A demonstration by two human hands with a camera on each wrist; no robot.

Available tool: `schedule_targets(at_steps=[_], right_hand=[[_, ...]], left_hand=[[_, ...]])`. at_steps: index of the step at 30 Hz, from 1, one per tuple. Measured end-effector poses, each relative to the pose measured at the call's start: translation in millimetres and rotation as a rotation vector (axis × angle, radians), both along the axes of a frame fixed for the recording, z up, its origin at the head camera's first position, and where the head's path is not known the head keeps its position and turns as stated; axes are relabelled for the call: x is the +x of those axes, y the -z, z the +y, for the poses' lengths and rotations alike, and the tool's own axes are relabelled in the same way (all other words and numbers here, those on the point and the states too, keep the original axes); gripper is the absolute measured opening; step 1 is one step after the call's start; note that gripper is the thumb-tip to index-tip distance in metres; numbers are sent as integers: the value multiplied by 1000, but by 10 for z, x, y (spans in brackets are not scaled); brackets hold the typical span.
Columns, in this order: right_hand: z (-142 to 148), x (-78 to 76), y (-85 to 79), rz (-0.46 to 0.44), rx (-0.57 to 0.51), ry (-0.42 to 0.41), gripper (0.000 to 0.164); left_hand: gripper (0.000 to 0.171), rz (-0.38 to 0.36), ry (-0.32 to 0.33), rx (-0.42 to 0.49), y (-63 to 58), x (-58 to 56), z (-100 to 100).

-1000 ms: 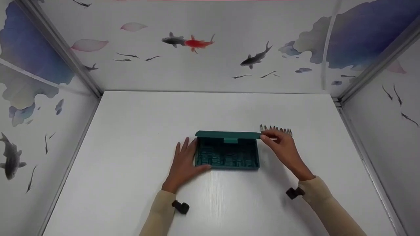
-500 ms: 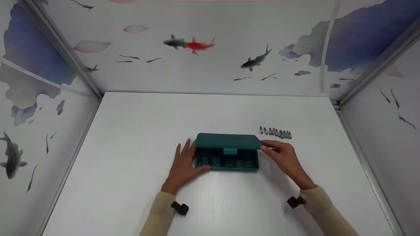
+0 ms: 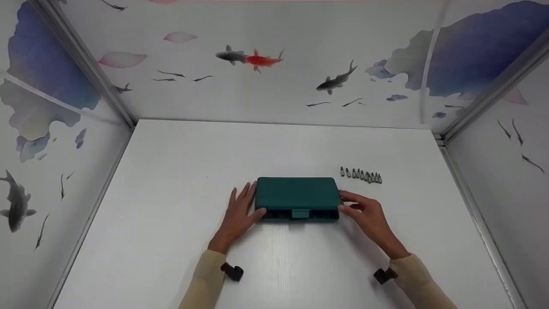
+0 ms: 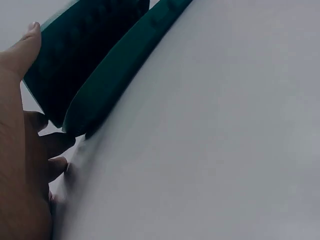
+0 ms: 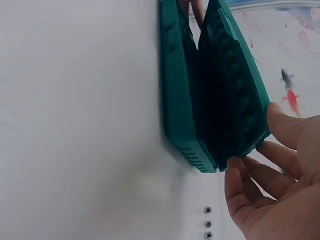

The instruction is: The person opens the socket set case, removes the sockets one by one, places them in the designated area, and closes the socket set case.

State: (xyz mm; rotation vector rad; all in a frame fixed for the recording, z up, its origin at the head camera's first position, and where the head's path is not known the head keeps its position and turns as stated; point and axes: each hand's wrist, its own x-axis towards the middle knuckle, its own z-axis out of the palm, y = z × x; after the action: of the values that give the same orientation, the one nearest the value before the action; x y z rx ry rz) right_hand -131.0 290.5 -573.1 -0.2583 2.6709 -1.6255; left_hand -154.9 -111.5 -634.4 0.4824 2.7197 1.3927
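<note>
A dark green plastic case (image 3: 268, 219) lies on the white table, its hinged lid (image 3: 296, 193) tilted low over the base with a gap along the front. A latch tab (image 3: 300, 213) hangs from the lid's front edge. At the case's left end, my left hand (image 3: 233, 219) rests with straight fingers along the side and the thumb touching the lid's front corner. My right hand (image 3: 371, 219) pinches the lid's right end between thumb and fingers. Both wrist views look into the gap; rows of moulded bumps show inside the lid (image 5: 235, 65). The case's floor is mostly hidden.
Several small pointed metal pieces (image 3: 361, 174), like bullets, lie in a row behind and right of the case. White panels printed with fish enclose the table (image 3: 193, 150) at the back and both sides.
My right hand has swung the lid forward and down from nearly upright, covering the moulded interior. My left thumb has moved up from the base's front edge to the lid's corner.
</note>
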Motion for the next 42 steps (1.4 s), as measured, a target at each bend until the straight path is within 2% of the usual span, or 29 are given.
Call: schedule_targets(at_steps=[6,14,18,31,42], right_hand=[[-27,58,106,11,-45,19,43],[-66,94,228,23,-90,46,41],[-88,108,272,48,-80,60,40],[-111,147,329,1,-99,109,41],[-118,151,404,4,-130,114,41]], left_hand=[[93,5,4,28,9,-15,-23],[87,-29,-17,46,-7,9,-46],[88,-21,-12,23,-1,10,-47],[92,1,7,-45,6,-3,-36],[94,61,21,-85,43,-29,-16]])
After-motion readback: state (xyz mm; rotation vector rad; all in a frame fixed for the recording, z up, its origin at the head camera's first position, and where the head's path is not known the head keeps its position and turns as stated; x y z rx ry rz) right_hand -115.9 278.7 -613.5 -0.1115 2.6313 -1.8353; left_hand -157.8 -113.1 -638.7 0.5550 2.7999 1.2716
